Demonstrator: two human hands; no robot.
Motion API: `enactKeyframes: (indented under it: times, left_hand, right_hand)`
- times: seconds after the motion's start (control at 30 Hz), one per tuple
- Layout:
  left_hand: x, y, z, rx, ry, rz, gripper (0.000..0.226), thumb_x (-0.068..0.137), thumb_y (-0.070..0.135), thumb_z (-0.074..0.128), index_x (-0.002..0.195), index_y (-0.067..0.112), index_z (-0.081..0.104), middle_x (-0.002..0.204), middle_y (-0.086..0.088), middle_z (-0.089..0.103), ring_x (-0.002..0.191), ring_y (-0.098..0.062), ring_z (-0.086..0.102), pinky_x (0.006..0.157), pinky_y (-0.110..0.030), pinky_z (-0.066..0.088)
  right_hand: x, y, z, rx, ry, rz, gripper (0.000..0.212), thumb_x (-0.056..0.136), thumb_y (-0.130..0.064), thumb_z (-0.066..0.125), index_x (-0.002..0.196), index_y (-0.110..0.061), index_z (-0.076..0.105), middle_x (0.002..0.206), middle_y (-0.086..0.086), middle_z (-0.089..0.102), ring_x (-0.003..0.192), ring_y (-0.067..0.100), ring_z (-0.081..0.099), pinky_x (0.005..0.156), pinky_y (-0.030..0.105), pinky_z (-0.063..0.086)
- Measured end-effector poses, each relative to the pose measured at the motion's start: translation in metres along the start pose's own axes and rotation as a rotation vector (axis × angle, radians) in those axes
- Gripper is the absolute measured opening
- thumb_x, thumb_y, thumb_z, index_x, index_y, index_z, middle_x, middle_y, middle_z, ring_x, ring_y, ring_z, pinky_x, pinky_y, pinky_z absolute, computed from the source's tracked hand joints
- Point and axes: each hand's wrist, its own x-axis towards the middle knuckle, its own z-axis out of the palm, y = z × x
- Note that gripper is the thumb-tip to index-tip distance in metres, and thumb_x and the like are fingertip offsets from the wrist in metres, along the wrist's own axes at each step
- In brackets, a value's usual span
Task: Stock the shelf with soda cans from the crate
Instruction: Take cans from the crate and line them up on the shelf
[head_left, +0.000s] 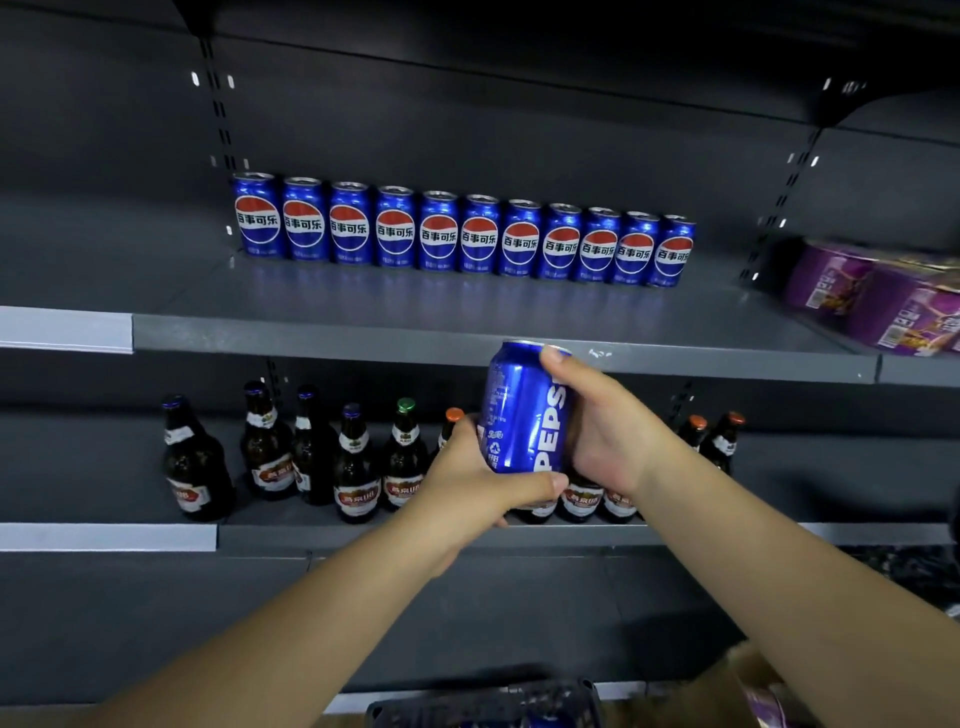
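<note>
Between my two hands, just in front of the upper shelf's near edge: one blue Pepsi can (524, 410), roughly upright with a slight tilt, resting on no surface.

- My right hand (608, 431) gripped the can's right side, thumb curled up by the top rim.
- My left hand (467, 483) cupped the base and lower left side, thumb laid across the bottom front.
- Upper shelf (363, 332), grey metal: a row of eleven matching cans (462, 234) stood far back, upright, side by side, logos facing out.
- Far right, same level: purple packs (872, 296), lying stacked.
- Lower shelf (415, 535): brown beer bottles (353, 467), upright, some hidden behind my hands.
- Bottom edge, nearest me: dark crate (483, 706), blurred; I could not tell its contents.
</note>
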Motion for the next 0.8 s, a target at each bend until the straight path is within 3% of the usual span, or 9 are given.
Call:
enactKeyframes:
  times: [0.13, 0.27, 0.33, 0.43, 0.5, 0.57, 0.63, 0.7, 0.8]
  left_hand:
    - [-0.002, 0.004, -0.002, -0.122, -0.137, -0.032, 0.054, 0.054, 0.025, 0.074, 0.104, 0.025, 0.053, 0.085, 0.009, 0.069, 0.068, -0.005, 0.065, 0.053, -0.022, 0.047]
    - [-0.002, 0.006, -0.006, -0.245, -0.245, -0.085, 0.046, 0.058, 0.015, 0.072, 0.100, 0.021, 0.057, 0.078, 0.006, 0.072, 0.069, -0.012, 0.067, 0.059, -0.029, 0.051]
    - [0.000, 0.005, -0.007, -0.279, -0.231, -0.098, 0.050, 0.057, 0.015, 0.073, 0.104, 0.022, 0.056, 0.085, 0.005, 0.072, 0.073, -0.014, 0.068, 0.065, -0.031, 0.052]
    - [-0.003, 0.004, -0.005, -0.141, -0.141, -0.042, 0.065, 0.052, 0.025, 0.083, 0.106, 0.033, 0.049, 0.098, 0.008, 0.069, 0.085, -0.012, 0.067, 0.072, -0.031, 0.053]
    - [-0.005, 0.001, 0.001, -0.059, -0.045, 0.023, 0.057, 0.062, 0.016, 0.086, 0.104, 0.031, 0.049, 0.095, 0.006, 0.067, 0.080, -0.008, 0.064, 0.063, -0.022, 0.052]
    - [-0.007, 0.001, 0.001, -0.057, 0.024, 0.059, 0.051, 0.068, 0.006, 0.080, 0.109, 0.017, 0.052, 0.090, -0.001, 0.065, 0.069, -0.007, 0.059, 0.052, -0.016, 0.046]
    - [-0.009, 0.000, -0.004, -0.078, -0.004, 0.066, 0.060, 0.059, 0.013, 0.082, 0.112, 0.010, 0.054, 0.085, -0.003, 0.066, 0.065, -0.009, 0.059, 0.052, -0.019, 0.046]
    - [-0.013, 0.001, -0.010, -0.057, -0.098, 0.044, 0.069, 0.042, 0.032, 0.077, 0.106, 0.017, 0.057, 0.082, 0.004, 0.069, 0.068, -0.008, 0.063, 0.056, -0.024, 0.048]
    - [-0.018, 0.003, -0.011, -0.058, -0.209, 0.003, 0.071, 0.041, 0.031, 0.078, 0.108, 0.024, 0.055, 0.087, 0.008, 0.072, 0.077, -0.008, 0.067, 0.063, -0.028, 0.052]
  right_hand:
    - [-0.001, 0.004, -0.011, 0.085, -0.113, 0.020, 0.069, 0.036, -0.049, 0.091, 0.093, -0.013, 0.076, 0.102, 0.013, 0.071, 0.089, 0.024, 0.070, 0.072, 0.037, 0.058]
    - [-0.005, 0.002, -0.001, 0.049, -0.087, 0.050, 0.056, 0.050, -0.042, 0.086, 0.092, -0.007, 0.073, 0.094, 0.015, 0.070, 0.080, 0.024, 0.069, 0.071, 0.035, 0.058]
    - [-0.005, 0.000, 0.005, 0.012, 0.020, 0.057, 0.050, 0.062, -0.037, 0.075, 0.099, -0.005, 0.066, 0.092, 0.014, 0.068, 0.075, 0.022, 0.067, 0.070, 0.033, 0.058]
    - [0.002, 0.005, 0.011, -0.036, 0.165, -0.012, 0.073, 0.053, -0.039, 0.079, 0.115, -0.003, 0.059, 0.098, 0.014, 0.069, 0.086, 0.027, 0.068, 0.074, 0.039, 0.057]
    - [0.003, 0.010, 0.013, -0.055, 0.198, -0.060, 0.083, 0.051, -0.038, 0.083, 0.122, -0.004, 0.056, 0.100, 0.015, 0.069, 0.092, 0.030, 0.067, 0.076, 0.043, 0.056]
    - [0.001, 0.009, 0.014, -0.047, 0.141, -0.084, 0.074, 0.059, -0.034, 0.080, 0.122, -0.002, 0.056, 0.097, 0.014, 0.069, 0.088, 0.028, 0.067, 0.075, 0.040, 0.057]
    - [-0.002, 0.005, 0.009, -0.038, 0.017, -0.059, 0.072, 0.054, -0.036, 0.087, 0.114, -0.005, 0.061, 0.095, 0.012, 0.070, 0.085, 0.024, 0.068, 0.074, 0.037, 0.058]
    - [-0.005, 0.002, 0.003, -0.022, -0.108, -0.020, 0.076, 0.040, -0.044, 0.091, 0.103, -0.010, 0.067, 0.096, 0.010, 0.070, 0.086, 0.022, 0.068, 0.078, 0.038, 0.058]
    - [-0.008, 0.004, 0.002, 0.013, -0.143, 0.020, 0.060, 0.040, -0.044, 0.091, 0.089, -0.012, 0.075, 0.094, 0.011, 0.071, 0.086, 0.023, 0.068, 0.082, 0.040, 0.055]
